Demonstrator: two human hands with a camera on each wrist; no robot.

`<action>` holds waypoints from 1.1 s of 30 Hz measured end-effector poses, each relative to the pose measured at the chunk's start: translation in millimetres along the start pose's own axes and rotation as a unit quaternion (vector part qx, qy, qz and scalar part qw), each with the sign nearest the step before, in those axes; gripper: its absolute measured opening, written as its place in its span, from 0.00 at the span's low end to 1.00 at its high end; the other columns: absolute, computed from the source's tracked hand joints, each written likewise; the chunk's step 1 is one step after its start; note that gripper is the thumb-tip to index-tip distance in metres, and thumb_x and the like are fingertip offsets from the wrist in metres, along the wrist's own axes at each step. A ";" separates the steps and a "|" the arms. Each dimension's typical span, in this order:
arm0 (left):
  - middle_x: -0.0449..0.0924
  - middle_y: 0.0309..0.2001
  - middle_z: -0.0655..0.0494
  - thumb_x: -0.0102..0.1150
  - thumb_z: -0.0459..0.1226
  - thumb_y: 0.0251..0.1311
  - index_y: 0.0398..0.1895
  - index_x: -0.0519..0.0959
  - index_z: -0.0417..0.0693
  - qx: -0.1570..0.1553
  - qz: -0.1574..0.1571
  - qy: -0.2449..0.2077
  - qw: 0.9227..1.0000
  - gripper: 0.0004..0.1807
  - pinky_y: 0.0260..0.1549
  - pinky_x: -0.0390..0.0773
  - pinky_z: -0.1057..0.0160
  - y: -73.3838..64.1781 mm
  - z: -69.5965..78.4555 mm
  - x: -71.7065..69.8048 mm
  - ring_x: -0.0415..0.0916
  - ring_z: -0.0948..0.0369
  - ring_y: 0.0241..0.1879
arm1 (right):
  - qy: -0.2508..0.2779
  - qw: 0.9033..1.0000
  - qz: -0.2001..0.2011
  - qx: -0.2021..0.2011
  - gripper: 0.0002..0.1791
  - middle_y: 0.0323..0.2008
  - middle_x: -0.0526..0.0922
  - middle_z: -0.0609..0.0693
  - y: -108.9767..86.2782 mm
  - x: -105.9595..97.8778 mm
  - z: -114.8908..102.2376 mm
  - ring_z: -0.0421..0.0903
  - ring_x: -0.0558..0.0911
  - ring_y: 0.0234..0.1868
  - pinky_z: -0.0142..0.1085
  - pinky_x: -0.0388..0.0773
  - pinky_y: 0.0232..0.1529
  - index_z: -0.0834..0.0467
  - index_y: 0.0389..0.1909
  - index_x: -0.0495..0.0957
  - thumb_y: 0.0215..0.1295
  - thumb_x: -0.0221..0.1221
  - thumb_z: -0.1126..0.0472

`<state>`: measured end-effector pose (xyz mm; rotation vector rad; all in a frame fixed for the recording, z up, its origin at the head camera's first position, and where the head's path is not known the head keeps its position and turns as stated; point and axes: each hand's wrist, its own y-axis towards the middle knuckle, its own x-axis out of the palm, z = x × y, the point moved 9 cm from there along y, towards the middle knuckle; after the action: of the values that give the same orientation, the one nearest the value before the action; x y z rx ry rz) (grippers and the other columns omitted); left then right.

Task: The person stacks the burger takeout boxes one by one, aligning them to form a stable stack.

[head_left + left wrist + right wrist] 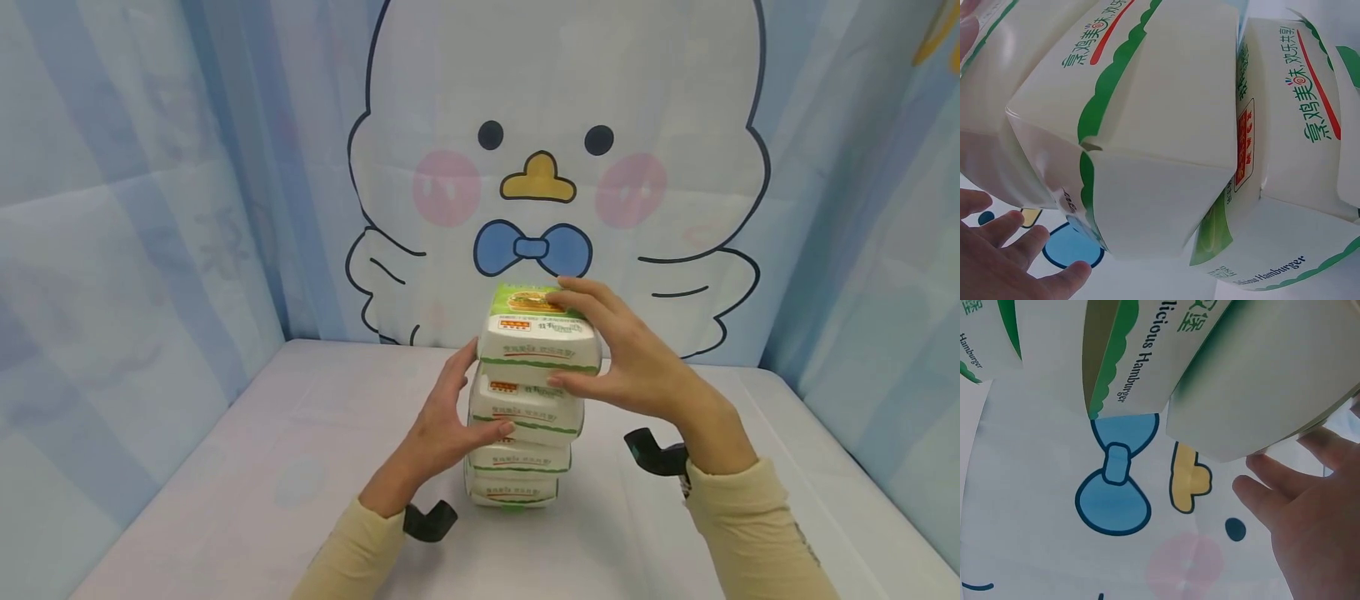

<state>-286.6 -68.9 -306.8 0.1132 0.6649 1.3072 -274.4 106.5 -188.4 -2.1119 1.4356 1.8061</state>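
A stack of several white-and-green hamburger boxes [519,433] stands on the white table [262,467], slightly uneven. My right hand [622,354] grips the top box [536,342], with fingers over its lid and the thumb on its lower front edge. My left hand [457,408] rests against the left side of the second box [525,408], fingers straight and thumb touching the front. In the left wrist view the left hand [1004,256] lies spread just beside the boxes [1147,125]. The right wrist view shows the right hand [1310,512] under the top box [1272,375].
A backdrop with a large cartoon duck [536,179] and a blue bow tie [531,247] hangs right behind the stack. Blue curtains [112,208] close in the left and right sides. Black wrist mounts [654,450] sit by each sleeve.
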 end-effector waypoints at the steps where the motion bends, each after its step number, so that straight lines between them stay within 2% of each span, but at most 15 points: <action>1: 0.51 0.76 0.65 0.74 0.46 0.52 0.77 0.48 0.73 0.001 0.000 0.000 1.000 0.55 0.72 0.56 0.39 -0.3 0.0 -0.1 0.51 0.59 0.75 | 0.001 1.000 0.000 0.000 0.47 0.77 0.54 0.46 -0.3 0.5 0.3 0.53 0.63 0.73 0.58 0.73 0.62 0.48 0.71 0.63 0.50 0.75 0.51; 10: 0.51 0.76 0.63 0.74 0.43 0.52 0.77 0.49 0.73 0.018 0.002 0.003 1.000 0.54 0.71 0.56 0.39 -1.2 3.6 -4.5 0.52 0.59 0.74 | -0.013 1.000 0.001 0.025 0.48 0.78 0.52 0.47 -4.5 -0.2 6.0 0.57 0.57 0.76 0.69 0.64 0.64 0.45 0.73 0.61 0.52 0.74 0.49; 19: 0.47 0.79 0.59 0.72 0.46 0.53 0.80 0.47 0.59 0.006 0.008 0.021 1.000 0.55 0.73 0.56 0.40 -1.5 2.6 -10.5 0.47 0.54 0.78 | 0.001 0.998 0.013 0.054 0.46 0.78 0.51 0.48 -18.0 -5.3 15.1 0.57 0.54 0.77 0.74 0.59 0.63 0.43 0.76 0.55 0.59 0.66 0.46; 22: 0.45 0.80 0.56 0.66 0.50 0.58 0.80 0.45 0.59 0.006 -0.001 0.018 1.000 0.52 0.73 0.54 0.39 -1.9 0.4 -12.8 0.45 0.52 0.78 | 0.014 0.998 0.022 0.064 0.45 0.78 0.50 0.48 -25.8 -7.1 21.0 0.57 0.52 0.78 0.76 0.56 0.63 0.42 0.77 0.52 0.62 0.62 0.47; 27: 0.43 0.80 0.50 0.49 0.59 0.66 0.80 0.44 0.53 0.010 -0.003 0.014 1.000 0.46 0.73 0.51 0.37 -2.2 -1.3 -21.5 0.43 0.48 0.79 | 0.024 0.994 0.031 0.098 0.41 0.79 0.49 0.50 -42.4 -7.6 33.8 0.58 0.50 0.78 0.77 0.51 0.64 0.41 0.78 0.50 0.66 0.56 0.48; 30: 0.41 0.80 0.49 0.42 0.61 0.68 0.80 0.44 0.52 -0.005 0.002 0.019 1.000 0.44 0.73 0.47 0.34 -2.5 -5.0 -27.9 0.39 0.47 0.79 | 0.026 0.992 0.031 0.118 0.40 0.79 0.48 0.52 -52.8 -6.1 41.8 0.60 0.49 0.78 0.77 0.50 0.64 0.43 0.78 0.49 0.67 0.55 0.49; 33: 0.39 0.81 0.51 0.40 0.60 0.69 0.81 0.43 0.55 -0.027 0.006 0.034 0.999 0.42 0.72 0.43 0.31 -3.3 -8.9 -33.6 0.37 0.47 0.79 | 0.020 0.990 0.026 0.137 0.40 0.79 0.48 0.54 -62.7 -3.5 49.8 0.63 0.49 0.77 0.78 0.51 0.62 0.45 0.78 0.49 0.69 0.54 0.49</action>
<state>-291.8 -103.2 -302.5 0.0290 0.6866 1.3452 -273.2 171.7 -235.0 -2.0024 1.6528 1.4851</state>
